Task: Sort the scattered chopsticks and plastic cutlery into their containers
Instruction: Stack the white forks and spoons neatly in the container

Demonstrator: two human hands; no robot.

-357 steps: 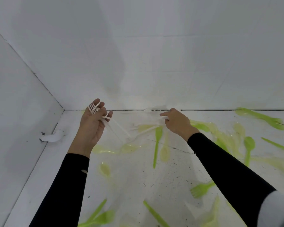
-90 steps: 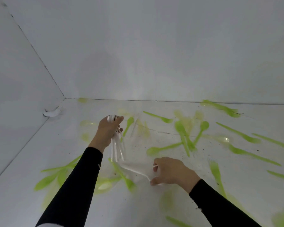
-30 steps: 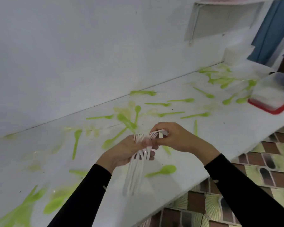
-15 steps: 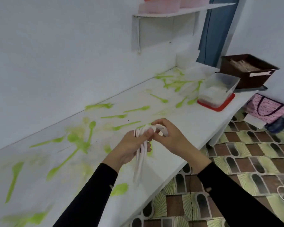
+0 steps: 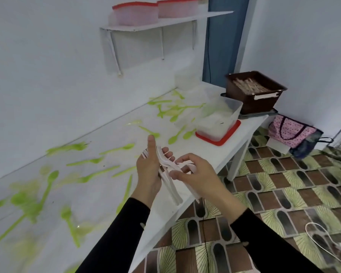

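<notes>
Your left hand (image 5: 149, 170) closes its grip round a bundle of white forks (image 5: 173, 192), right hand (image 5: 197, 175) pinching the tines. They look light, slick and springy: hold mid-handle, tub (image 5: 227, 112) at one o'clock.

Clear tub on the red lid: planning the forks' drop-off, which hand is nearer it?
Right. The right hand is below-left of the clear tub; the left hand is farther left. Both hold white forks.
</notes>
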